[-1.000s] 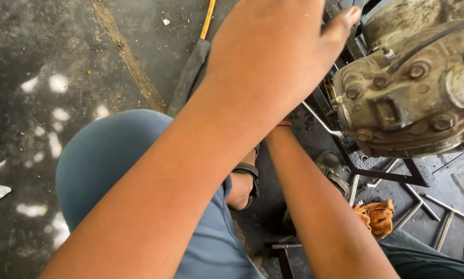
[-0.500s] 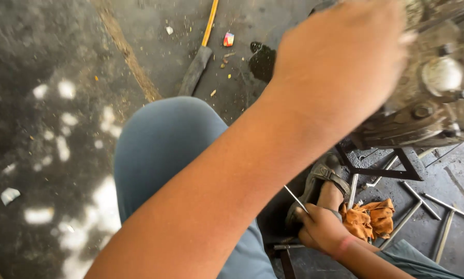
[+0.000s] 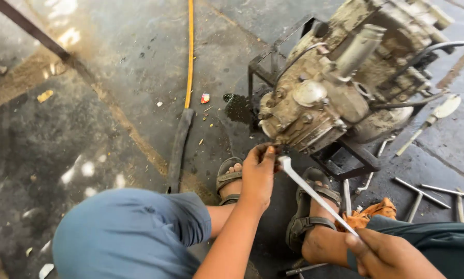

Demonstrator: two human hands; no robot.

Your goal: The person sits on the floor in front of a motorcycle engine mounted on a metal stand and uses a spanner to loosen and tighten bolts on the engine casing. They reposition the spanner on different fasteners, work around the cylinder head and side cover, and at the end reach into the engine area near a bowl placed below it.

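engine point(image 3: 340, 88) on stand point(image 3: 356, 160), wrench point(image 3: 314, 194) below

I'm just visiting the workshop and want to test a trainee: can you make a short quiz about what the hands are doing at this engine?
1. True or false: the right hand holds the spanner.
2. Where is the left hand? A) at the engine's underside B) on the yellow hose
3. What lies by the sandalled right foot?

Key: 1 true. 2 A, at the dirty engine, not the yellow hose. 3 An orange rag.
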